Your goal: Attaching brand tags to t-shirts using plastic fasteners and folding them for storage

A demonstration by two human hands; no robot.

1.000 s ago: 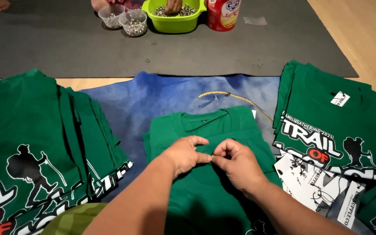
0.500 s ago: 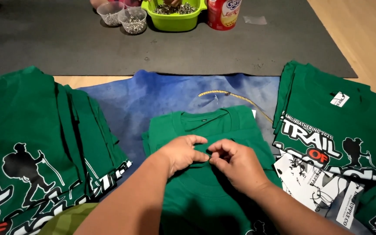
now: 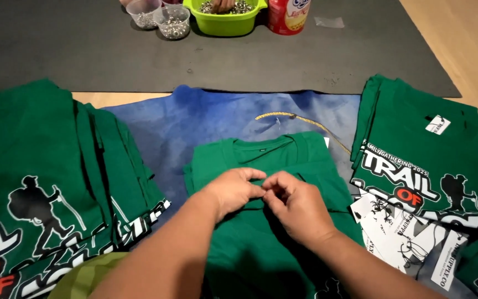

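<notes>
A folded green t-shirt (image 3: 283,158) lies in front of me on a blue cloth (image 3: 195,122), collar away from me. My left hand (image 3: 233,190) and my right hand (image 3: 297,205) meet over the shirt's upper chest, fingertips pinched together on the fabric just below the collar. Whatever small item sits between the fingers is hidden. Both forearms reach in from the bottom edge.
Stacks of green printed shirts lie at the left (image 3: 45,182) and right (image 3: 432,160). White hang tags (image 3: 399,232) are beside the right stack, and a yellow cord (image 3: 300,119) lies behind the shirt. On a dark mat (image 3: 305,55) are a lime bowl (image 3: 225,19), with another person's hand in it, two clear cups (image 3: 164,19) and a red can (image 3: 286,14).
My hands stay pinched together on the shirt with only slight finger movement. The view has shifted a little.
</notes>
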